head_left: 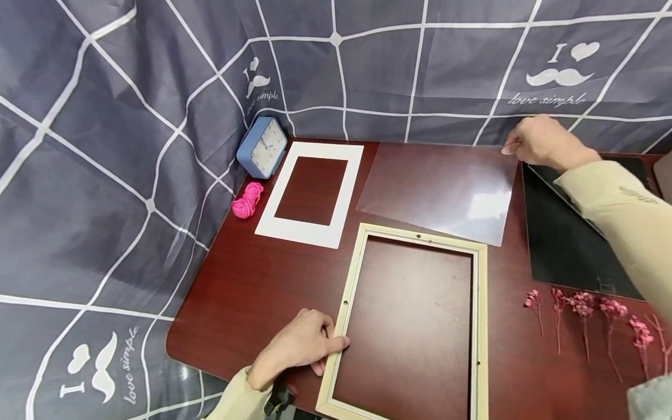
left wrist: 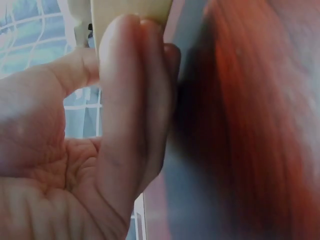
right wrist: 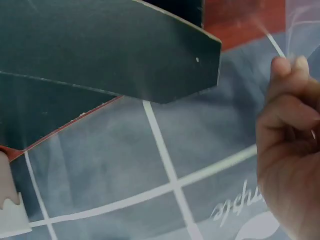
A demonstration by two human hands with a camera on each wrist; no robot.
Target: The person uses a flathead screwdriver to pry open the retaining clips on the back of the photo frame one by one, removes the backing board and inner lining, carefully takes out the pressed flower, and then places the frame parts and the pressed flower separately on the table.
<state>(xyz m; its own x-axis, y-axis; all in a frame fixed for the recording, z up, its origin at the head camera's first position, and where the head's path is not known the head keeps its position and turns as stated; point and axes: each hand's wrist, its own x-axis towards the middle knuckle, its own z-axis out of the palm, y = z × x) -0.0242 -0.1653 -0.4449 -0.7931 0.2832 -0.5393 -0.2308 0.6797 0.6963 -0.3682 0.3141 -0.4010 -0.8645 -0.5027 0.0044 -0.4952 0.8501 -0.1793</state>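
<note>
A big grey cloth (head_left: 121, 192) with white lines hangs behind and beside the dark red desk (head_left: 247, 291). On the desk near the person lies a pale wooden picture frame (head_left: 485, 326), with the desk showing through its middle. The left hand (head_left: 299, 348) holds the frame's left edge near the bottom; its fingers (left wrist: 135, 100) curl on the frame edge, with the thumb on top.

Behind the frame lies a clear plastic sheet (head_left: 441, 189). The right hand (head_left: 541, 143) pinches the sheet's far right corner between thumb and fingers (right wrist: 287, 95); in the right wrist view the corner looks a little lifted.

A black backing board (head_left: 567, 245) lies to the right of the sheet. A white mat (head_left: 294, 224) with a cut-out middle lies to the left. 6 small pink dried flowers (head_left: 583, 309) lie in a row below the black board. A blue clock (head_left: 261, 147) leans in the far left corner, and a pink ball of string (head_left: 248, 200) sits just in front of it.
</note>
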